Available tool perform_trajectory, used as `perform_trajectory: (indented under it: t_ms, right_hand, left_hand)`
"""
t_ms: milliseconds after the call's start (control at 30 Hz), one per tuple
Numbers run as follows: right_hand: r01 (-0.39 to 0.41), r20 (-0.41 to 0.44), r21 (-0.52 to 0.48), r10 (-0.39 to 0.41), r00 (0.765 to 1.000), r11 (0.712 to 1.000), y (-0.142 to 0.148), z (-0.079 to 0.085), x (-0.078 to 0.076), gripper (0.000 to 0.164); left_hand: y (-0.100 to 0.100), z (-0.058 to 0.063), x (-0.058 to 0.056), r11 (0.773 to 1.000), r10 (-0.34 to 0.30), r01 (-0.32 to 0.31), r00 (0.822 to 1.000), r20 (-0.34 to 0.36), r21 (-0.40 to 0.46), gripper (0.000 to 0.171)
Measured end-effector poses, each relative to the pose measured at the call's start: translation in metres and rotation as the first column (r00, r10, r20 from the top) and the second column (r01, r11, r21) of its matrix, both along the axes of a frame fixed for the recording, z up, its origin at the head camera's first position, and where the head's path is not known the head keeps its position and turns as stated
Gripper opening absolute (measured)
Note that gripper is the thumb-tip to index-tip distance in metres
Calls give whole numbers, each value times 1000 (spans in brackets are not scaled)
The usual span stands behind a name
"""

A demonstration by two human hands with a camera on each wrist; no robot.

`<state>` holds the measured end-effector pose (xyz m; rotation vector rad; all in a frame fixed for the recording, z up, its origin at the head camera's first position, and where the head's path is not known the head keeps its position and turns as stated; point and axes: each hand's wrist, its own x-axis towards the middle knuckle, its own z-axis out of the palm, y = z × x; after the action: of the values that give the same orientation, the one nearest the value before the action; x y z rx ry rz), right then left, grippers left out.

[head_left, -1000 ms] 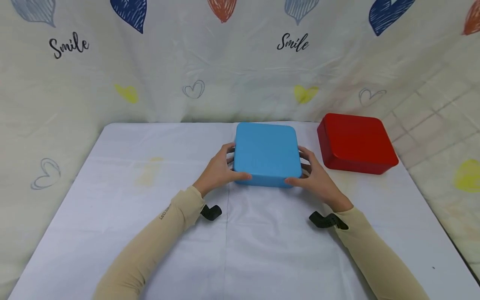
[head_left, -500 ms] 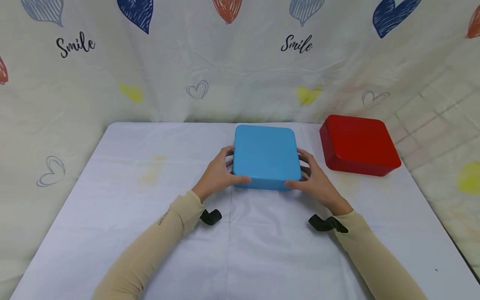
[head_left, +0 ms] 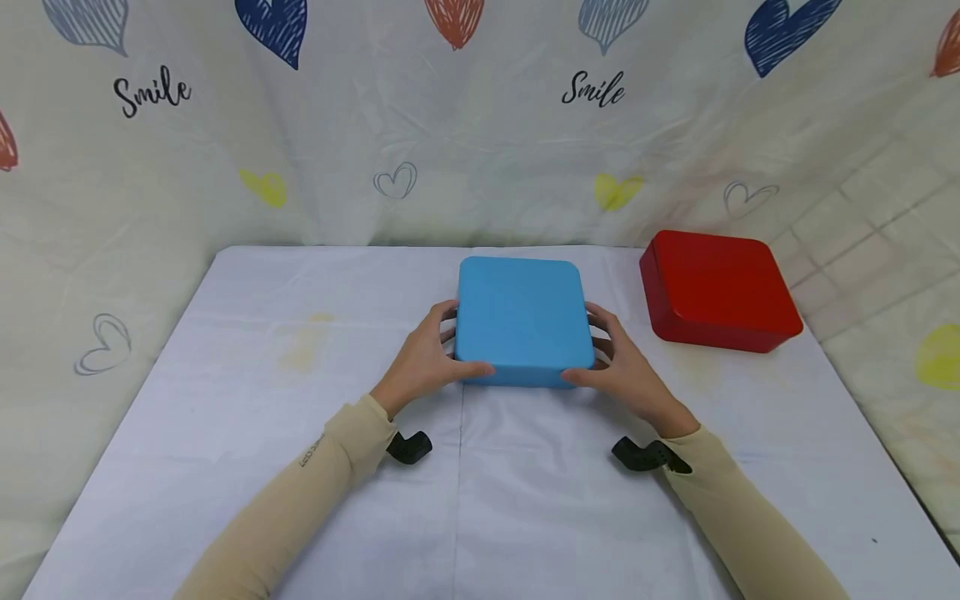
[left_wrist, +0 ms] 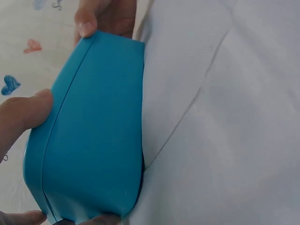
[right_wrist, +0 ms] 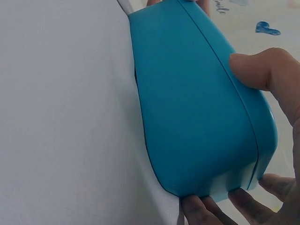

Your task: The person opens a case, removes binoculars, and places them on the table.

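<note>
A blue box (head_left: 521,317) with rounded corners stands on the white-covered table in the head view. A thin seam runs along its side near the top, as both wrist views show on the blue box (left_wrist: 96,117) (right_wrist: 197,103). My left hand (head_left: 420,358) grips its left end, thumb on the front face and fingers along the left side. The right hand (head_left: 626,371) holds the opposite end in the same way, thumb at the front right corner. Parts of the fingers on both hands are hidden behind the box.
A red box (head_left: 720,287) of similar shape sits at the table's back right, apart from the blue one. Behind the table (head_left: 187,467) hangs a pale cloth (head_left: 480,117) printed with hearts and the word Smile.
Both hands have shifted the blue box slightly left and toward me, mostly over the last half second. The red box has stayed put on the table; the head view has tilted slightly.
</note>
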<state>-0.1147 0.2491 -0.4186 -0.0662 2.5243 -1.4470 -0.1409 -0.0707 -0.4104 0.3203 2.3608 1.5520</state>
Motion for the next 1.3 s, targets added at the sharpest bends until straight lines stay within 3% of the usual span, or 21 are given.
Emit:
perform_trajectory:
  t_ms: [500, 833, 1300]
  right_hand:
    - [-33, -5, -51, 32, 999, 998, -21, -8, 4, 112]
    - [-65, -33, -78, 62, 997, 995, -38, -8, -1, 110]
    - [-93, -53, -132, 86, 995, 987, -64, -9, -3, 107]
  left_hand:
    - [-28, -6, 9, 1000, 14, -14, 1000, -12, 5, 115]
    - [-52, -13, 8, 998, 43, -43, 999, -3, 41, 111]
    - [-81, -15, 6, 998, 32, -33, 999, 21, 49, 114]
